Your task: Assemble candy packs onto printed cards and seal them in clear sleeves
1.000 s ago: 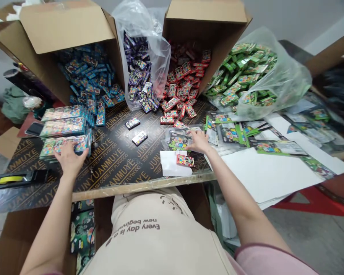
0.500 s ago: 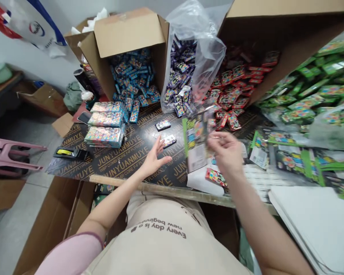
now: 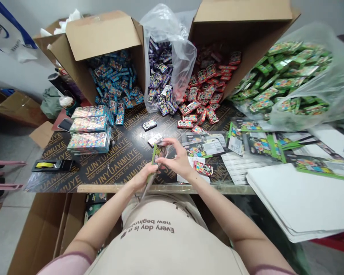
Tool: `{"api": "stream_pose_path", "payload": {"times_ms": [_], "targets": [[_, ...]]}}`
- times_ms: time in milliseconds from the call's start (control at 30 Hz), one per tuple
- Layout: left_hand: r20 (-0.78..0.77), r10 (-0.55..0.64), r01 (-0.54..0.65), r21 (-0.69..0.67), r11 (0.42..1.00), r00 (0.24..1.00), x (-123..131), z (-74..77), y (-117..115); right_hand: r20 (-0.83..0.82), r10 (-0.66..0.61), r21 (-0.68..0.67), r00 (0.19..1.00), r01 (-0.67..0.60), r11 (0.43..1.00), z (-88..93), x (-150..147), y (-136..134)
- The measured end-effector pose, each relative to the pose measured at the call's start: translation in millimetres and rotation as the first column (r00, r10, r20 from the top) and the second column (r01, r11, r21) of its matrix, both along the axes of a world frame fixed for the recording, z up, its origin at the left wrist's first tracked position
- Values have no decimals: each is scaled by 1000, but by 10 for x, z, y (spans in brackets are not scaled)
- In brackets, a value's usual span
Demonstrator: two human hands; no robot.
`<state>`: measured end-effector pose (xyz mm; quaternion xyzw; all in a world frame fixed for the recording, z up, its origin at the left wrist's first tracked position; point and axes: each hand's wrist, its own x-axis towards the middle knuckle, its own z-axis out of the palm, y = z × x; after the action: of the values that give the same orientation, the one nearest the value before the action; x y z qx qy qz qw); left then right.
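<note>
My left hand [image 3: 145, 175] is closed on the lower part of a green-edged printed pouch [image 3: 155, 154], tilted up above the table's front edge. Fingers and thumb of my right hand [image 3: 176, 158] pinch the same pouch near its top. Just beyond the hands, a white-topped small pack [image 3: 154, 139] and a black one [image 3: 149, 125] lie on the dark table [image 3: 100, 168]. A red pack [image 3: 203, 168] rests on white paper to the right of my right hand. More flat pouches [image 3: 203, 148] lie behind it.
Boxes of blue packs [image 3: 111, 76] and red packs [image 3: 209, 88] stand at the back, with a bag of purple packs [image 3: 160, 80] between them. Green packs [image 3: 281, 76] fill a bag at right. Stacked wrapped packs [image 3: 88, 141], a tape dispenser [image 3: 54, 165] and white sheets [image 3: 298, 202] flank the work area.
My right hand has brought the pouch left and down, and my left hand, open before, has closed on it. The view has shifted to the right.
</note>
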<state>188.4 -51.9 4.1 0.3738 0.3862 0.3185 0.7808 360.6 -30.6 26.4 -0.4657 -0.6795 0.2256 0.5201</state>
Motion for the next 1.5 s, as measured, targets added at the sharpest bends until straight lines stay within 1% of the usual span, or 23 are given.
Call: {"api": "stream_pose_path", "payload": {"times_ms": [133,200,267,400,467,533,567,667,700,733,767,800,867,900,933,1033,1100,1167,1267,1333,1367,1433,1500], "targets": [[26,-51,47,126,991,998,-39,-9,52,46,206,-67,977,-203,977,51,47,76],[63,-47,34,191,981,997,-78,41,100,126,337,-74,933,-329,941,69,75,100],[52,-37,24,239,971,998,-126,97,137,209,415,-110,885,-400,910,88,102,120],[-69,-79,92,209,974,995,-194,152,134,312,452,-242,836,-390,889,125,128,151],[-97,-65,80,163,983,993,-193,148,101,313,456,-290,833,-374,881,140,114,162],[-102,-23,37,137,990,994,-178,133,67,277,441,-297,854,-360,884,145,78,173],[-102,1,12,128,992,995,-171,125,54,245,401,-277,883,-333,901,141,56,178],[-111,70,-58,106,993,991,-181,101,40,63,133,-189,989,-119,975,94,-14,183],[-113,82,-71,104,992,990,-196,96,42,-36,53,-199,998,-59,978,65,-36,177],[-110,87,-75,108,991,990,-214,92,49,-144,27,-247,989,-63,967,32,-56,166],[-108,89,-76,123,989,990,-233,91,58,-253,61,-321,965,-143,936,-4,-77,150],[-113,93,-76,150,986,989,-251,92,69,-361,129,-394,924,-276,876,-40,-97,129],[-163,135,-93,244,965,977,-280,97,93,-528,228,-478,818,-508,717,-97,-134,83],[-211,178,-108,305,946,961,-288,100,105,-567,225,-497,792,-547,673,-112,-148,62],[-262,229,-124,365,923,937,-294,102,114,-579,193,-514,792,-539,668,-117,-158,46],[-361,351,-155,473,867,864,-296,103,126,-542,78,-569,837,-433,699,-77,-163,37],[-352,372,-183,467,865,859,-289,100,121,-532,72,-580,843,-426,694,-33,-161,54],[-255,375,-260,392,883,891,-271,103,108,-555,33,-567,831,-408,716,-3,-175,74],[-31,343,-333,164,928,939,-219,135,63,-651,-117,-536,750,-345,771,-3,-249,80],[90,268,-272,27,962,959,-172,172,15,-690,-191,-536,698,-316,783,-24,-321,60],[137,220,-219,-23,975,966,-150,192,-10,-684,-205,-550,700,-310,776,-36,-354,47],[221,147,-133,-77,988,964,-120,223,-55,-609,-215,-573,763,-237,785,-56,-390,25],[272,93,-73,-81,994,958,-117,235,-86,-470,-247,-503,847,-27,864,-55,-365,30]]}}
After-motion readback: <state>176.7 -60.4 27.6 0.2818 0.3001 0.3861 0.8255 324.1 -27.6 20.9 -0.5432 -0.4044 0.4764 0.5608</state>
